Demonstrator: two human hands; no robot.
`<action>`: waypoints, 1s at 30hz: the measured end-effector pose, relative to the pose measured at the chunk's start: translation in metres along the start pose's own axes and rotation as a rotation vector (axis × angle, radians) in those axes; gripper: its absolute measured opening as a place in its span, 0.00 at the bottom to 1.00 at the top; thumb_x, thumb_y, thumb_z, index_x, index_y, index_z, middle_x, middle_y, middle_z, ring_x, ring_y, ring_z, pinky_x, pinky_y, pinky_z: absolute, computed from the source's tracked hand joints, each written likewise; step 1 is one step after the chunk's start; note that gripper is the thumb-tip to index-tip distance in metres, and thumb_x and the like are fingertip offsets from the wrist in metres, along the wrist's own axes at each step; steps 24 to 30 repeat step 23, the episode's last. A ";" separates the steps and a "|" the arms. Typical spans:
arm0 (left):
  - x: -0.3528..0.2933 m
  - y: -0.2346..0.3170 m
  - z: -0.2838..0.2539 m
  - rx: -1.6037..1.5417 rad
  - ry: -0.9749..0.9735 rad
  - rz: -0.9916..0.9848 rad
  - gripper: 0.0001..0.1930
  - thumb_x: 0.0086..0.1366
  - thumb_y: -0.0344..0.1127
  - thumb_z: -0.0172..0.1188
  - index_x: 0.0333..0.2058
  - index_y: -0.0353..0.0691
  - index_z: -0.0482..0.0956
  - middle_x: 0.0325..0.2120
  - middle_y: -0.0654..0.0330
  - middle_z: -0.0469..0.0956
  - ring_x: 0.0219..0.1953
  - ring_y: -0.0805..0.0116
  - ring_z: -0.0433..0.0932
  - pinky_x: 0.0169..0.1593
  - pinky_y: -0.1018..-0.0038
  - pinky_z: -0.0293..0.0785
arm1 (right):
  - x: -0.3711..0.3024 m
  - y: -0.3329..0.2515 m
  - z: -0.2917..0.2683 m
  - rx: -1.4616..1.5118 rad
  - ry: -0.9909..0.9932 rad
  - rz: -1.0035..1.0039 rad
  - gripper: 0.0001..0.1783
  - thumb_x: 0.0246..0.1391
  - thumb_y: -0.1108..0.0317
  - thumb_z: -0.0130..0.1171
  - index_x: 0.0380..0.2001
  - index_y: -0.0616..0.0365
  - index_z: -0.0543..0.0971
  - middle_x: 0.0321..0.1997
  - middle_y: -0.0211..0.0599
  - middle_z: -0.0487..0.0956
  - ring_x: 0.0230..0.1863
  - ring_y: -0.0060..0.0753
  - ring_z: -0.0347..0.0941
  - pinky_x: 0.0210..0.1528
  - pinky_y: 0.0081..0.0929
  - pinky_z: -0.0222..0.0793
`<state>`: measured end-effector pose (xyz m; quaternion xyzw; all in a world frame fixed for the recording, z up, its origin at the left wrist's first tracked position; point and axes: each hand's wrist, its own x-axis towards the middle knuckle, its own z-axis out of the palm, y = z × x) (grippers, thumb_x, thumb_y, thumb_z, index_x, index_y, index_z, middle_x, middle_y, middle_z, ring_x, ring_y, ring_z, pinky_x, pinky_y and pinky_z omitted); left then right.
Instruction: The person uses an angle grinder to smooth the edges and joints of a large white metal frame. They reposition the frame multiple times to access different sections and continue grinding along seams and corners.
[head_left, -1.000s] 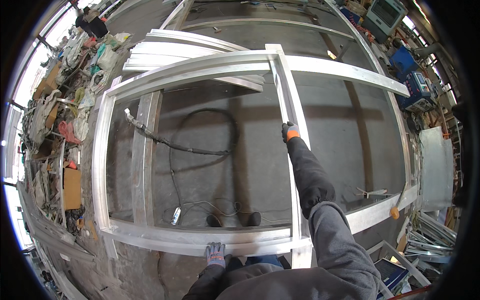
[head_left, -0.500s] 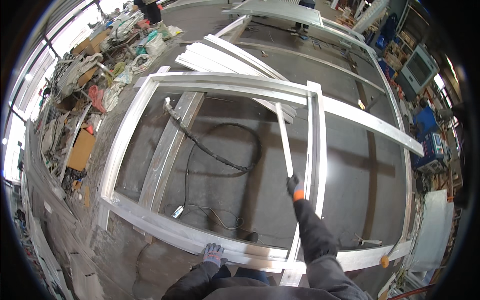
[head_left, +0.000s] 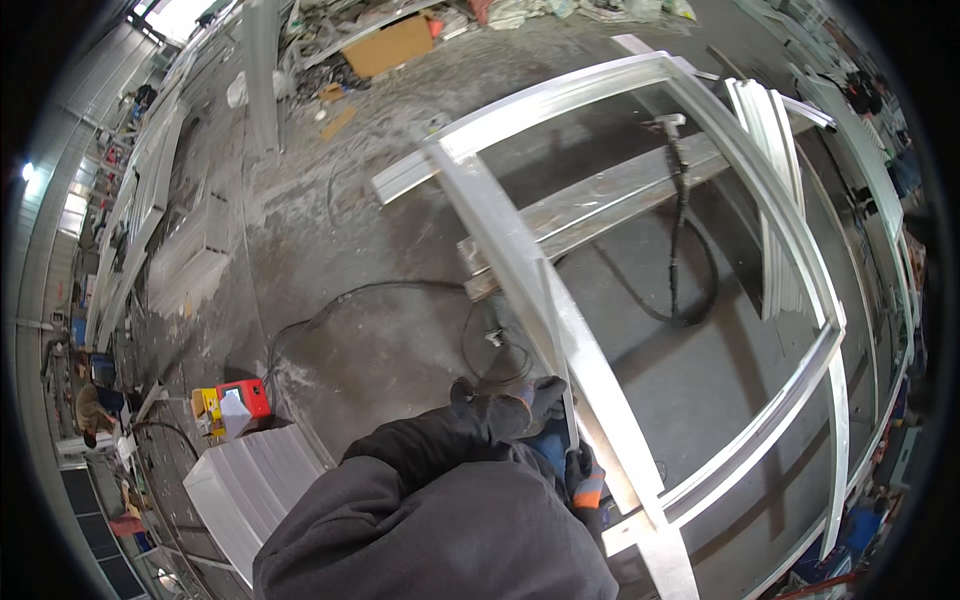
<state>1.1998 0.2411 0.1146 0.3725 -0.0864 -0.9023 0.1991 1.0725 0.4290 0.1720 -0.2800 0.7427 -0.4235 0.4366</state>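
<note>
A long, narrow pale metal strip [head_left: 550, 310] lies slantwise over the near rail of a large silver metal frame [head_left: 610, 425]. My right hand [head_left: 583, 477], in a dark grey glove with an orange cuff, is closed around the strip's near end. Farther up the strip, my left hand [head_left: 540, 398], gloved in grey, has its fingers curled at the strip's edge. Its fingertips are partly hidden. Both hands are close to my body, beside the near rail.
A rusty-edged beam [head_left: 610, 200] passes under the frame. A black cable [head_left: 680, 240] hangs over it and loops on the floor. Stacked white profiles [head_left: 780, 180] lie beyond. On the left are a red-and-yellow box [head_left: 240, 398] and a bundle of metal profiles [head_left: 255, 480].
My view has swung left, putting the frame on the right. My right hand has drawn the strip back toward my body. My left hand has left its flat rest on the rail.
</note>
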 end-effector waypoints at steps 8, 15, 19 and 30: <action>-0.201 0.161 -0.201 -0.071 0.216 0.413 0.27 0.74 0.51 0.44 0.59 0.34 0.70 0.54 0.44 0.76 0.53 0.50 0.78 0.53 0.57 0.78 | 0.047 -0.062 0.216 -0.332 -0.366 -0.313 0.14 0.57 0.62 0.66 0.42 0.59 0.83 0.33 0.47 0.85 0.34 0.41 0.82 0.38 0.34 0.75; -0.286 0.232 -0.334 0.140 0.716 0.459 0.17 0.70 0.43 0.56 0.52 0.39 0.75 0.42 0.52 0.83 0.38 0.61 0.84 0.37 0.69 0.81 | 0.195 -0.143 0.334 -0.373 0.149 -0.314 0.13 0.61 0.65 0.58 0.46 0.56 0.81 0.35 0.57 0.81 0.38 0.52 0.81 0.42 0.42 0.74; -0.311 0.281 -0.441 0.102 0.901 0.262 0.16 0.68 0.42 0.59 0.49 0.43 0.76 0.40 0.53 0.83 0.34 0.63 0.84 0.33 0.70 0.80 | 0.282 -0.200 0.374 -0.488 0.300 -0.316 0.18 0.62 0.62 0.54 0.52 0.55 0.79 0.40 0.60 0.82 0.44 0.62 0.79 0.46 0.48 0.74; -0.344 0.345 -0.523 0.097 0.960 0.147 0.16 0.66 0.47 0.59 0.47 0.44 0.76 0.39 0.54 0.83 0.32 0.56 0.83 0.33 0.63 0.79 | 0.340 -0.235 0.424 -0.524 0.333 -0.126 0.22 0.60 0.61 0.56 0.55 0.58 0.79 0.47 0.61 0.81 0.53 0.58 0.78 0.56 0.44 0.72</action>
